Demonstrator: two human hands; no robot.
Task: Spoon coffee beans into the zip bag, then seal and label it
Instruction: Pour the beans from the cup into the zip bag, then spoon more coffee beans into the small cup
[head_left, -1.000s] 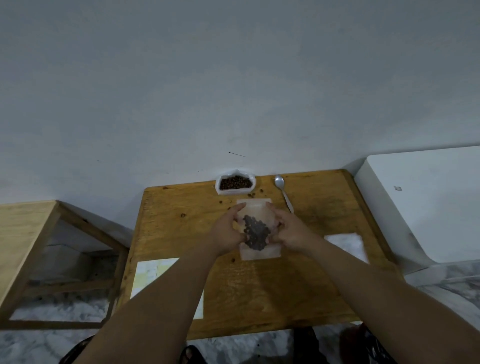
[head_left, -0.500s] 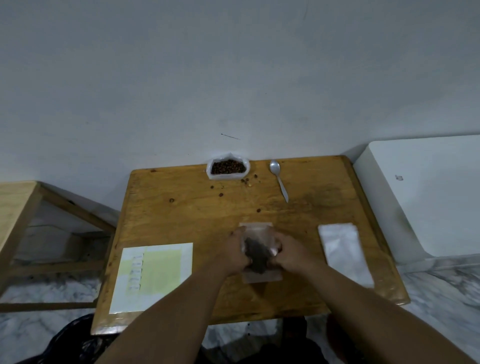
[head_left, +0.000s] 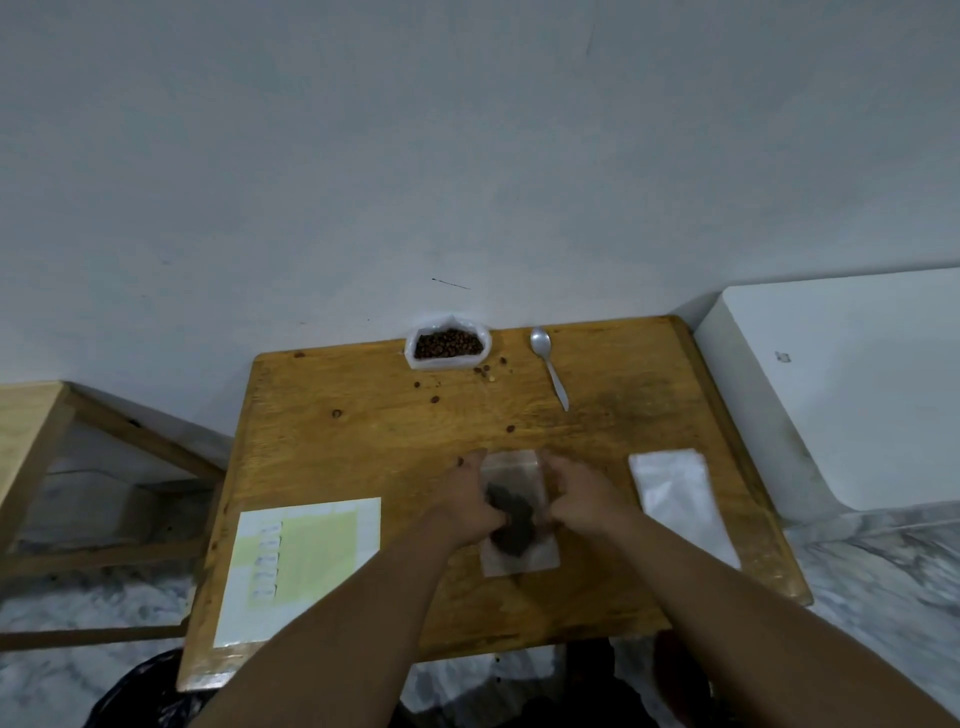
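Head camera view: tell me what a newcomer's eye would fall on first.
First, near the middle of the wooden table, the left hand and right hand grip the sides of a clear zip bag holding a dark clump of coffee beans. Next, at the far edge, an open white bag of beans sits with spilled beans beside it and a metal spoon to its right.

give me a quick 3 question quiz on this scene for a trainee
1. True or false: the spoon lies on the table, in no hand.
2. Fill in: the label sheet lies on the person's ____ side of the zip bag.
3. The left hand and right hand both grip: A the spoon, B the zip bag, C the label sheet.
Key: 1 true; 2 left; 3 B.
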